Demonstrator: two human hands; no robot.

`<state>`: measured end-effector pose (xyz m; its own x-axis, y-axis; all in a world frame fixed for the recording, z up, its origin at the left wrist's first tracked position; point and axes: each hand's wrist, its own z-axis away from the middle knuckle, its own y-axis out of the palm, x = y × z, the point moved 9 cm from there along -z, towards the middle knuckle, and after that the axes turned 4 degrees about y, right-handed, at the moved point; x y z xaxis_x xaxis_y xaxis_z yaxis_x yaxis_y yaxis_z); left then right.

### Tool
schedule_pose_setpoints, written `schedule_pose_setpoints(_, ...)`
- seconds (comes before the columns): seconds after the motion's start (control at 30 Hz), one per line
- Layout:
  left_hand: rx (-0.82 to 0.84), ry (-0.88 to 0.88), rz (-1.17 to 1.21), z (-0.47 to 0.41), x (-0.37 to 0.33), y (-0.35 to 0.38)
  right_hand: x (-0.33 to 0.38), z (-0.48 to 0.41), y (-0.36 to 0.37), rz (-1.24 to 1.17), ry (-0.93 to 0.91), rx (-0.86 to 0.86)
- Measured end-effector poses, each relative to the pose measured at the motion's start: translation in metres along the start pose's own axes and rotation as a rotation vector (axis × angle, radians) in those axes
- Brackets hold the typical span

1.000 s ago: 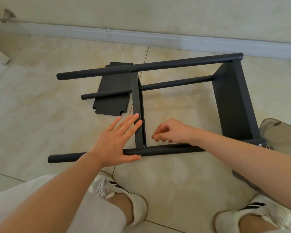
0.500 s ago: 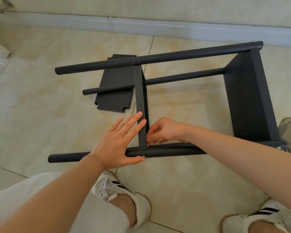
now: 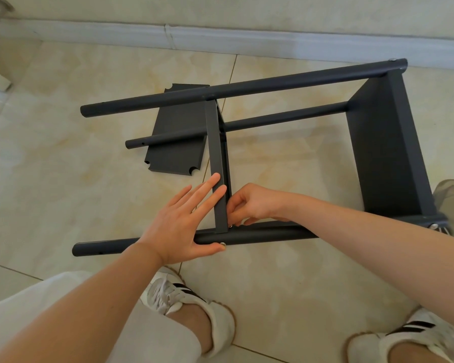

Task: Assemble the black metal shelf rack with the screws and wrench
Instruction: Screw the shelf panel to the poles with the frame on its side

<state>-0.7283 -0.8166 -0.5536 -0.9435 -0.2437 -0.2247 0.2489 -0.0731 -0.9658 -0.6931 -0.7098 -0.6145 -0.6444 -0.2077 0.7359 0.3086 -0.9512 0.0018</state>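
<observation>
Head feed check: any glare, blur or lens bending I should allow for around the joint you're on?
Head view: even soft light, no harsh glare, only faint sheen on the floor tiles; the wide lens slightly bows the baseboard; the middle shelf joint is sharp, but the right hand shades the small fastener there.

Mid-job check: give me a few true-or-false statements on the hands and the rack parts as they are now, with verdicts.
1. The left hand lies flat, fingers straight, against the middle shelf. True.
2. The right hand holds a wrench. False: it pinches a small fastener at the shelf's joint; no wrench shows.
3. A loose panel lies on the floor beyond the rack. True.
4. The rack stands upright. False: it lies on its side.
</observation>
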Motion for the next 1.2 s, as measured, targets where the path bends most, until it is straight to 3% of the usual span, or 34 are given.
schedule_pose_setpoints(0.37, -0.013, 0.004, 0.006, -0.001, 0.0, -0.001, -0.006, -0.009, 0.001, 0.017, 0.029, 0.056)
schedule_pose_setpoints(0.93, -0.019, 0.004, 0.014, -0.002, -0.002, -0.004, -0.017, -0.011, 0.005, 0.003, 0.232, 0.195)
schedule_pose_setpoints(1.2, -0.017, -0.003, 0.004, -0.003, -0.002, -0.005, -0.022, -0.015, 0.002, -0.016, 0.267, 0.175)
